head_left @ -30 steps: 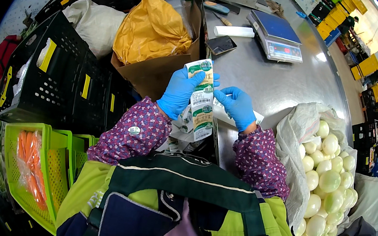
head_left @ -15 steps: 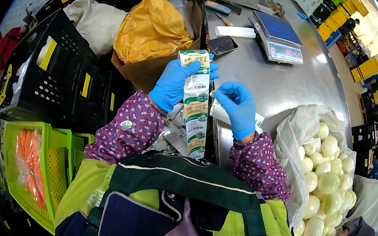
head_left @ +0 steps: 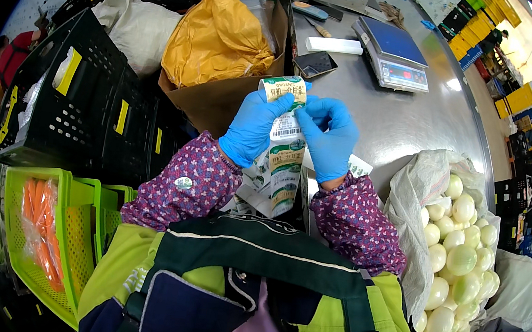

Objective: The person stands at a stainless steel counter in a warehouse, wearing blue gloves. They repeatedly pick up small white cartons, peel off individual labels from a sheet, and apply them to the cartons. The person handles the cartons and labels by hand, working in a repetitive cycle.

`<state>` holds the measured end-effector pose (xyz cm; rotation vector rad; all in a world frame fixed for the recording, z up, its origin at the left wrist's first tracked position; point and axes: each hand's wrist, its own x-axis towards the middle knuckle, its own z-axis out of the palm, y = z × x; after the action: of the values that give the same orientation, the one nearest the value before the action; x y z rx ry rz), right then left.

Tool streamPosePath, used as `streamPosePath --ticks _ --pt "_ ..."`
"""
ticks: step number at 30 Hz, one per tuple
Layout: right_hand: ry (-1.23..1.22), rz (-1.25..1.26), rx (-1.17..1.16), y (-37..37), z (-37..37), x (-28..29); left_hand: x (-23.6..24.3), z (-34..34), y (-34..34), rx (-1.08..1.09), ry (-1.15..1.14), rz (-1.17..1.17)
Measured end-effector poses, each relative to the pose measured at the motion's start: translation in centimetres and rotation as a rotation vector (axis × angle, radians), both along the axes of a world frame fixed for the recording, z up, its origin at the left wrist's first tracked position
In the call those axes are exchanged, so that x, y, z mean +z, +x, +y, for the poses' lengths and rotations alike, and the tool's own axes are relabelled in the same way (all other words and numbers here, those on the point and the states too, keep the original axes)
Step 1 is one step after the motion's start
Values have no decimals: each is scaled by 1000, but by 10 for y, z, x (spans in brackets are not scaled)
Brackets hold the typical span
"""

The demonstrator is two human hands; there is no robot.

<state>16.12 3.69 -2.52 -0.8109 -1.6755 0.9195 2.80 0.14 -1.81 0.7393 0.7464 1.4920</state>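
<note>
A strip of printed labels (head_left: 285, 158), white with green and cream bands, hangs down in front of me from my blue-gloved hands. My left hand (head_left: 250, 125) grips its upper part, thumb over the front. At the strip's right edge, the thumb and fingers of my right hand (head_left: 329, 137) are pinched together on a label. Below, the lower end of the strip curls above more crumpled label strips (head_left: 254, 179). A white piece of label strip (head_left: 359, 167) lies on the table edge behind my right wrist.
A steel table (head_left: 409, 120) carries a blue-topped scale (head_left: 394, 49), a phone (head_left: 316, 63) and a white roll (head_left: 333, 45). Peeled onions (head_left: 462, 259) fill a sack at right. Black crates (head_left: 81, 92), bagged carrots (head_left: 43, 232) in a green basket and an orange bag (head_left: 218, 42) stand left.
My right hand has moved left and up to the label strip and now pinches its edge. The strip has shifted slightly right, its lower part bending.
</note>
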Motion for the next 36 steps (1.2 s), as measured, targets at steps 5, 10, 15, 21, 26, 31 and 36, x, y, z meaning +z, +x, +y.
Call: streamPosePath --ticks 5,10,15,21,26,31,36 --pt "179 -277 -179 6 13 -4 -2 0 -2 -40 43 -90" --pt "-412 -315 441 22 1 -38 20 4 -13 -55 4 -15" --pt "-339 -720 453 45 -21 -72 20 8 -30 -39 35 76" --pt "-261 -516 97 101 42 -65 -16 10 -23 29 -95 134" --pt "51 -1157 74 135 76 -99 -58 23 -4 90 -91 245" --pt "-392 -917 210 143 88 -89 -83 39 13 179 -23 298" --pt "-499 -893 381 145 95 -69 -70 34 31 13 164 596"
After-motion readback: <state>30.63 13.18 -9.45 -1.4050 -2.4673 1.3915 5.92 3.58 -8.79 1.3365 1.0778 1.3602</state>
